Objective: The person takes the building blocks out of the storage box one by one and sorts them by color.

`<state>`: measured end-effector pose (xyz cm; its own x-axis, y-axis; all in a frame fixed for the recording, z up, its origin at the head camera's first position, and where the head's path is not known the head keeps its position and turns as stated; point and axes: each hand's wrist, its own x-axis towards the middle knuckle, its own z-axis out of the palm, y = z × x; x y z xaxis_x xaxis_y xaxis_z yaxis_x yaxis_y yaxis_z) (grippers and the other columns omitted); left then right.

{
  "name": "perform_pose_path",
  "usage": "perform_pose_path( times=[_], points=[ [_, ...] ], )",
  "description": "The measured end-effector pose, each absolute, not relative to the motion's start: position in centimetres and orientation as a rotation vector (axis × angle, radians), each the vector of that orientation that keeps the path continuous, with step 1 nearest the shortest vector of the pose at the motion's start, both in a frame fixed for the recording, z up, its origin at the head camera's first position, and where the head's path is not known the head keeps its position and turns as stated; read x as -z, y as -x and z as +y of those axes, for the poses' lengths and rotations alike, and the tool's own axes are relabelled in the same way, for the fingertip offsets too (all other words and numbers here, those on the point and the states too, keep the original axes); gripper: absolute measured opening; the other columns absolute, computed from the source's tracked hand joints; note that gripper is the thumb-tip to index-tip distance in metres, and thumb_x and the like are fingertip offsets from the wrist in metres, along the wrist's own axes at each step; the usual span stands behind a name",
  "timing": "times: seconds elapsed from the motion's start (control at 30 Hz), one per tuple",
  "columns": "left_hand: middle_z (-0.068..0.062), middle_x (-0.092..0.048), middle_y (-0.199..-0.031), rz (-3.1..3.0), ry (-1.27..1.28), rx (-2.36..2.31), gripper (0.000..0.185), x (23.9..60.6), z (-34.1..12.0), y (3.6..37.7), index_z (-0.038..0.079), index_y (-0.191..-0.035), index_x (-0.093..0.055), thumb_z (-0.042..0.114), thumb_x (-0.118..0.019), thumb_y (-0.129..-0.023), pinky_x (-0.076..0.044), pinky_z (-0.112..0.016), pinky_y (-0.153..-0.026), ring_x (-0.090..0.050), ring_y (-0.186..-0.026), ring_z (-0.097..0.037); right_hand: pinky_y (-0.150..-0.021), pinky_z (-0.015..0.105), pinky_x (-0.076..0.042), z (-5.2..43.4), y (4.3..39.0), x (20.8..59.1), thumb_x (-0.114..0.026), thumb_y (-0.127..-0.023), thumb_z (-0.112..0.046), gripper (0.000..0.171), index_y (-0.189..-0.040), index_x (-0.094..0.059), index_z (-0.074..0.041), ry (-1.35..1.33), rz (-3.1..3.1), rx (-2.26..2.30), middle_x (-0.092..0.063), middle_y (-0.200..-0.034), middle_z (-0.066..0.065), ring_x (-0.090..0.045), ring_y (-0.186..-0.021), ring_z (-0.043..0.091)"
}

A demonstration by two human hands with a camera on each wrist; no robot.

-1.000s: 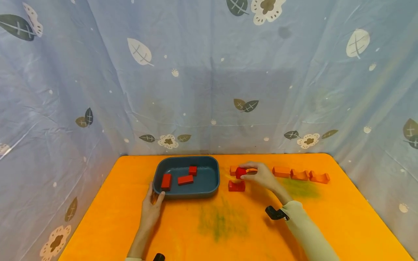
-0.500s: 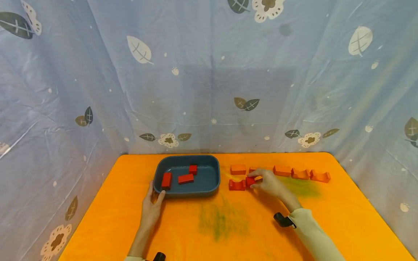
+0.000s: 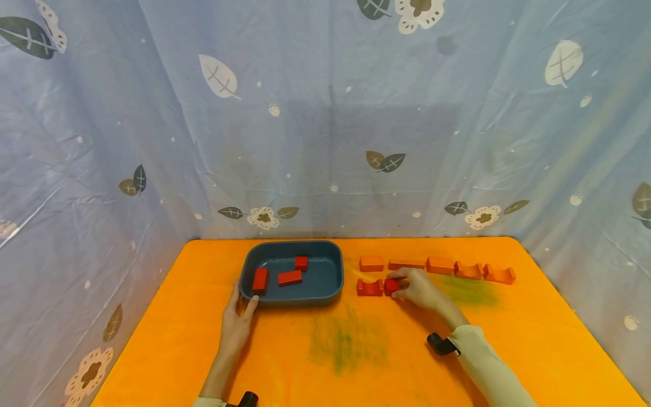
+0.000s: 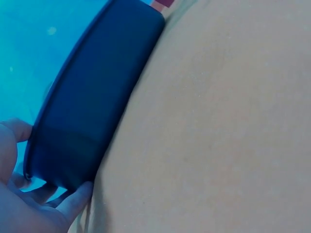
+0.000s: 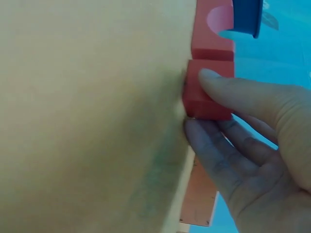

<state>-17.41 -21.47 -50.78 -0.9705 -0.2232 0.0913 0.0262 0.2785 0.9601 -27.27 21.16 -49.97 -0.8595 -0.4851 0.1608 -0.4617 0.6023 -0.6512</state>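
My left hand (image 3: pixel 236 325) holds the near left corner of a dark blue rectangular tray (image 3: pixel 300 303), thumb at the rim and fingers round the outer wall (image 4: pixel 87 107). Several red blocks lie inside, including an upright-looking one (image 3: pixel 260 281), a flat one (image 3: pixel 290 277) and a small cube (image 3: pixel 302 263). To the tray's right, my right hand (image 3: pixel 419 289) pinches a small red block (image 5: pixel 209 99) between thumb and fingers, low at the table. That block sits end to end with a red block with a curved notch (image 3: pixel 369 288), as the right wrist view shows.
Behind the right hand runs a row of orange blocks: a plain one (image 3: pixel 372 263), a thin one (image 3: pixel 407 264), another plain one (image 3: pixel 439 265) and notched ones (image 3: pixel 499 275) at its right end. A patterned blue curtain (image 3: pixel 325 141) borders the orange table (image 3: pixel 356 362).
My right hand has carried the small red block from over the orange row down to the right end of the notched red block. The left hand and tray stay put.
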Motion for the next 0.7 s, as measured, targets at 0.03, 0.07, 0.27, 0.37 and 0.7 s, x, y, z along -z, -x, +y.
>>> perform_pose_path(
  times=[0.03, 0.07, 0.27, 0.37, 0.7],
  points=[
    [-0.018, -0.012, -0.162, -2.340, -0.181, 1.758, 0.074, 50.8, -21.5, 17.4, 0.001, -0.156, -0.009, 0.018, -0.055, -0.101, -0.022, -0.051, -0.117, -0.021, -0.145, -0.039, -0.080, 0.040, -0.059, 21.2, 27.3, 49.8, -0.081, -0.077, -0.001, 0.041, -0.114, -0.067, 0.009, 0.824, 2.774, 1.106, -0.068, -0.110, 0.021, -0.068, -0.093, 0.031],
    [-0.019, -0.013, -0.162, -2.340, -0.179, 1.754, 0.073, 50.8, -21.5, 17.5, 0.001, -0.156, -0.009, 0.018, -0.055, -0.101, -0.022, -0.050, -0.117, -0.022, -0.145, -0.039, -0.079, 0.040, -0.059, 21.2, 27.4, 49.5, -0.081, -0.077, -0.001, 0.043, -0.115, -0.066, 0.010, 0.828, 2.763, 1.099, -0.067, -0.110, 0.022, -0.068, -0.093, 0.032],
    [-0.019, -0.014, -0.161, -2.337, -0.185, 1.747, 0.074, 51.0, -21.6, 17.6, 0.000, -0.156, -0.010, 0.018, -0.056, -0.101, -0.023, -0.050, -0.117, -0.024, -0.144, -0.039, -0.082, 0.044, -0.058, 21.4, 27.8, 47.3, -0.079, -0.078, 0.000, 0.046, -0.119, -0.063, 0.014, 0.830, 2.690, 1.108, -0.065, -0.116, 0.028, -0.065, -0.100, 0.040],
    [-0.018, -0.014, -0.161, -2.341, -0.186, 1.740, 0.074, 51.1, -21.7, 17.6, 0.001, -0.156, -0.010, 0.019, -0.056, -0.101, -0.023, -0.050, -0.117, -0.024, -0.144, -0.039, -0.085, 0.047, -0.056, 21.0, 28.0, 46.3, -0.078, -0.081, -0.003, 0.045, -0.121, -0.062, 0.012, 0.810, 2.700, 1.108, -0.065, -0.117, 0.027, -0.065, -0.103, 0.041],
    [-0.019, -0.012, -0.162, -2.319, -0.155, 1.792, 0.074, 51.0, -21.7, 17.6, 0.001, -0.156, -0.008, 0.018, -0.055, -0.101, -0.023, -0.050, -0.117, -0.022, -0.145, -0.039, -0.084, 0.048, -0.056, 17.1, 28.4, 44.7, -0.078, -0.080, -0.001, 0.042, -0.119, -0.065, 0.008, 0.976, 2.771, 1.046, -0.068, -0.113, 0.020, -0.064, -0.098, 0.036]
  ],
)
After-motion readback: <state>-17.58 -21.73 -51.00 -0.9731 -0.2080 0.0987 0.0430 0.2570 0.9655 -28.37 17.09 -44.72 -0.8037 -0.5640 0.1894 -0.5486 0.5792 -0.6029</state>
